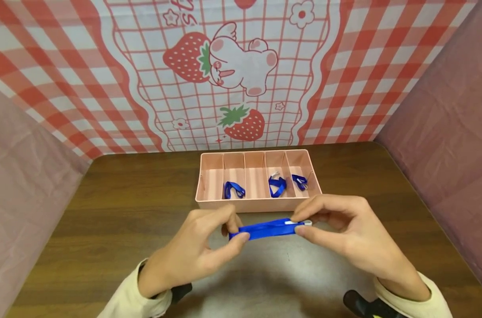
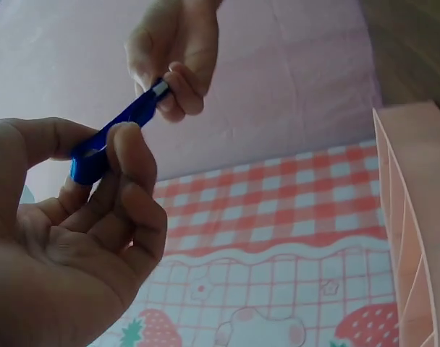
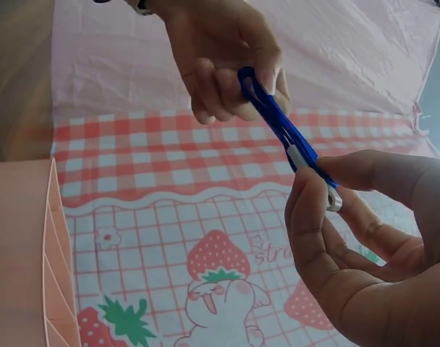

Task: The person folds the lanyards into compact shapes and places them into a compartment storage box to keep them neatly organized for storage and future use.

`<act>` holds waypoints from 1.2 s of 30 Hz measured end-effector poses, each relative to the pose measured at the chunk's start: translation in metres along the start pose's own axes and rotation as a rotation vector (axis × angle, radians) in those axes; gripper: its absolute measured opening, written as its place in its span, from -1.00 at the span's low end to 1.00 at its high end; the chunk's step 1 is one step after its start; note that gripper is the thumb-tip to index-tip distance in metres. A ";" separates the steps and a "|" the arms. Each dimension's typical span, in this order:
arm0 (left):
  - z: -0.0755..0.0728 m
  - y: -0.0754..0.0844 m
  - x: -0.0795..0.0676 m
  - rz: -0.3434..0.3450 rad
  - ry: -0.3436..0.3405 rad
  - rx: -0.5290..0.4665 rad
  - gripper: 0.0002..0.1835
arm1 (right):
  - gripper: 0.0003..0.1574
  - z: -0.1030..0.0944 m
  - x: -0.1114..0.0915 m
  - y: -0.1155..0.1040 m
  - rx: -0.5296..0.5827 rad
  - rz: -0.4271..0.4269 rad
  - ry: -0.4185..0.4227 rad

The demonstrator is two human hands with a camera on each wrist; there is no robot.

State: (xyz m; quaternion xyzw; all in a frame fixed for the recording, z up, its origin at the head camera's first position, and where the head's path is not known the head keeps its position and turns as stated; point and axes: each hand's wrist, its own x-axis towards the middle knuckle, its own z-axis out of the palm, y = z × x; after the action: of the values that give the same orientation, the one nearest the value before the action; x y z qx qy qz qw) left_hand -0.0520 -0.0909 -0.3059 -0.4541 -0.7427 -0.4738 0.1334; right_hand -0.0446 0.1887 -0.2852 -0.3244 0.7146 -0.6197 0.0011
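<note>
A folded blue lanyard (image 1: 266, 229) is stretched between both hands, above the table in front of the box. My left hand (image 1: 203, 243) pinches its looped left end between thumb and fingers. At the other end, my right hand (image 1: 344, 229) pinches the lanyard near its white clip (image 3: 333, 199), which sticks out past the fingertips. In the left wrist view, the blue strap (image 2: 126, 123) shows folded in layers between the two hands. Behind them stands a pink divided box (image 1: 248, 205), with blue lanyards (image 1: 234, 190) in its second, fourth and fifth compartments from the left.
The brown wooden table (image 1: 145, 185) carries the box near its back edge. A red-and-white checked cloth (image 1: 241, 88) with strawberries hangs behind it, and pink cloths (image 1: 443, 110) hang at both sides. Dark straps (image 1: 360, 304) show by the wrists.
</note>
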 end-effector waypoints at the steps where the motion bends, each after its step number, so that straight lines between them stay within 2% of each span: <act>1: 0.000 0.000 0.000 -0.008 -0.010 -0.024 -0.79 | -0.66 0.000 0.000 0.000 0.003 0.008 -0.001; 5: -0.001 -0.003 0.002 0.010 -0.059 -0.144 -0.84 | -0.71 0.000 0.001 0.001 -0.016 0.056 -0.005; 8: -0.006 -0.002 0.005 0.070 -0.140 -0.286 -0.81 | -0.73 0.000 0.002 0.003 0.004 0.096 -0.037; 11: -0.015 0.001 0.007 0.123 -0.290 -0.456 -0.81 | -0.73 0.000 0.004 0.008 0.075 0.137 -0.103; 13: -0.021 0.003 0.009 0.144 -0.392 -0.516 -0.77 | -0.73 0.000 0.005 0.013 0.130 0.168 -0.150; 16: -0.024 0.002 0.007 0.152 -0.453 -0.487 -0.76 | -0.76 0.001 0.007 0.022 0.175 0.192 -0.198; 19: -0.023 -0.001 0.003 0.171 -0.399 -0.386 -0.82 | -0.77 0.003 0.008 0.029 0.202 0.206 -0.230; 21: -0.021 -0.002 0.003 0.217 -0.384 -0.332 -0.86 | -0.77 0.005 0.009 0.032 0.228 0.209 -0.265; 24: -0.022 0.002 0.005 0.280 -0.455 -0.334 -0.86 | -0.77 0.012 0.010 0.033 0.252 0.214 -0.315; 27: -0.020 0.004 0.003 0.283 -0.515 -0.331 -0.84 | -0.76 0.020 0.007 0.029 0.181 0.173 -0.308; 29: -0.017 0.005 0.000 0.266 -0.484 -0.270 -0.83 | -0.75 0.027 0.004 0.025 0.081 0.117 -0.260; 32: -0.012 0.007 -0.004 0.217 -0.361 -0.119 -0.80 | -0.74 0.037 0.001 0.021 -0.057 0.017 -0.158; 36: -0.002 0.010 -0.005 0.120 -0.190 -0.004 -0.71 | -0.69 0.048 0.001 0.022 -0.113 -0.097 -0.028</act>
State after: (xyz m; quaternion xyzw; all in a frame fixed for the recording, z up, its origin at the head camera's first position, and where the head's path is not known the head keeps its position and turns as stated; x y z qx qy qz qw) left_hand -0.0418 -0.0938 -0.3018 -0.5410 -0.7225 -0.4211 0.0896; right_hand -0.0364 0.1465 -0.3156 -0.3669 0.7318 -0.5732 -0.0369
